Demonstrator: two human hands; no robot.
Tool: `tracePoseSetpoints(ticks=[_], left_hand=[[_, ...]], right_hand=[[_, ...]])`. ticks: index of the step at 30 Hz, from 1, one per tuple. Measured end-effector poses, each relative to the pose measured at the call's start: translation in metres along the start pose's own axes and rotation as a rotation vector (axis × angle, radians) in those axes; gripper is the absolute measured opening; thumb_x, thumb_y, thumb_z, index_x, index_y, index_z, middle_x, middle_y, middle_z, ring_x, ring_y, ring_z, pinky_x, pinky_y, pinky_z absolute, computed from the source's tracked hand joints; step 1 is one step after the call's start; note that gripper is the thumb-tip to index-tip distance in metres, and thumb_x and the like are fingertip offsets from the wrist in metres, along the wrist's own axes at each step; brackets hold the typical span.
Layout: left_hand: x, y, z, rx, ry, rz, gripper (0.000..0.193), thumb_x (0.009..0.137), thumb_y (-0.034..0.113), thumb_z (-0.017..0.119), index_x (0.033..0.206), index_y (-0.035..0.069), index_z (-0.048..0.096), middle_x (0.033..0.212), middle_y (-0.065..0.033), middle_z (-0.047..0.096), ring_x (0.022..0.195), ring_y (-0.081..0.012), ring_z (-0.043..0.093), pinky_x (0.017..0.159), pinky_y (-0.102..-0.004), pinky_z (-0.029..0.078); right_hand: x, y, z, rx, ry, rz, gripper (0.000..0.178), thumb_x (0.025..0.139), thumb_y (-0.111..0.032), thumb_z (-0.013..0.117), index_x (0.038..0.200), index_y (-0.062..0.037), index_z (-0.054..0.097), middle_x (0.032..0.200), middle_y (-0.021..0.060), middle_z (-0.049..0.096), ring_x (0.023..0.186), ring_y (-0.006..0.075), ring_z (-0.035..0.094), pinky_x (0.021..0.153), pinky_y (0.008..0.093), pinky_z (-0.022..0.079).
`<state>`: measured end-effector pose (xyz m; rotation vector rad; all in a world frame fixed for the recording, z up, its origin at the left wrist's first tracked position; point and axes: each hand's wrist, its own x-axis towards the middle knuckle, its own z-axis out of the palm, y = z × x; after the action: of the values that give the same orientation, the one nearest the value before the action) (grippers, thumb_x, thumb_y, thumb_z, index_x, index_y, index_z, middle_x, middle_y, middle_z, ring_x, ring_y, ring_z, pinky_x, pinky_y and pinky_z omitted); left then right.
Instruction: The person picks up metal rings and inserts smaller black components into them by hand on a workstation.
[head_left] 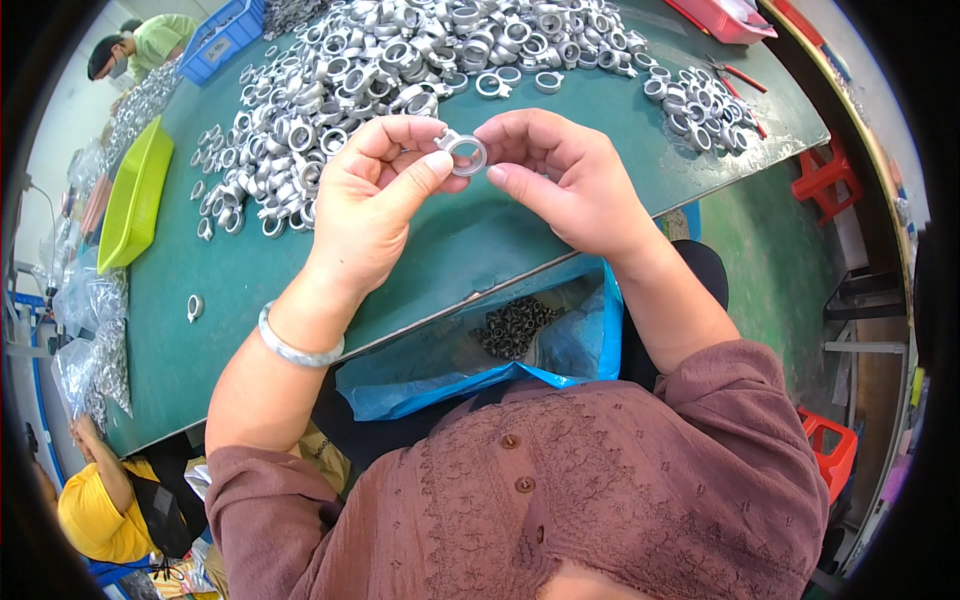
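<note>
A small grey metal ring clamp (467, 156) with a lug on one side is pinched between the thumb and fingers of my left hand (372, 195), above the table's near part. My right hand (568, 180) is close against the ring's right side. Its thumb and index finger are apart, the other fingers curled, and I see nothing gripped in them. Beyond my hands, a large heap of similar ring clamps (390, 60) spreads over the green table (200, 350). A smaller pile of rings (700, 108) lies at the far right.
A blue bag (400, 392) with dark small parts (515, 328) hangs open at my lap. One loose ring (195, 307) lies left. A yellow-green tray (138, 195), blue bin (222, 40), pink tray (728, 18) and red-handled pliers (742, 78) surround the heap. Two other people work at left.
</note>
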<state>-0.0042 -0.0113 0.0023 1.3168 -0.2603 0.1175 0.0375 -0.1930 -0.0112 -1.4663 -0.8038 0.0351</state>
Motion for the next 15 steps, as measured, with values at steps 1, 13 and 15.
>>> tracePoseSetpoints(ticks=[1, 13, 15], left_hand=[[-0.0003, 0.0001, 0.0004, 0.0, -0.001, 0.0, 0.019, 0.083, 0.001, 0.059, 0.102, -0.001, 0.055, 0.093, -0.0116, 0.063, 0.081, -0.0166, 0.063, 0.075, -0.0276, 0.052], [-0.0032, -0.0023, 0.0021, 0.074, -0.03, 0.063, 0.017, 0.08, -0.002, 0.062, 0.097, -0.001, 0.055, 0.089, -0.0088, 0.063, 0.079, -0.0129, 0.061, 0.073, -0.025, 0.051], [-0.0049, -0.0025, 0.0032, 0.097, -0.106, 0.042, 0.016, 0.081, -0.001, 0.061, 0.096, -0.001, 0.056, 0.087, -0.0076, 0.063, 0.078, -0.0115, 0.061, 0.072, -0.0237, 0.051]], right_hand=[[0.0004, 0.0026, -0.0011, 0.05, -0.01, 0.023, 0.021, 0.081, 0.0, 0.057, 0.102, 0.0003, 0.058, 0.087, 0.0031, 0.061, 0.078, 0.0072, 0.057, 0.068, 0.0208, 0.046], [0.0027, -0.0007, -0.0017, 0.215, -0.033, 0.135, 0.017, 0.082, -0.001, 0.058, 0.098, 0.0033, 0.059, 0.084, 0.0022, 0.062, 0.076, 0.0052, 0.056, 0.067, 0.0188, 0.046], [0.0026, -0.0015, -0.0035, 0.218, -0.041, 0.138, 0.015, 0.082, -0.002, 0.058, 0.097, 0.0032, 0.059, 0.084, 0.002, 0.062, 0.075, 0.0051, 0.056, 0.067, 0.0187, 0.046]])
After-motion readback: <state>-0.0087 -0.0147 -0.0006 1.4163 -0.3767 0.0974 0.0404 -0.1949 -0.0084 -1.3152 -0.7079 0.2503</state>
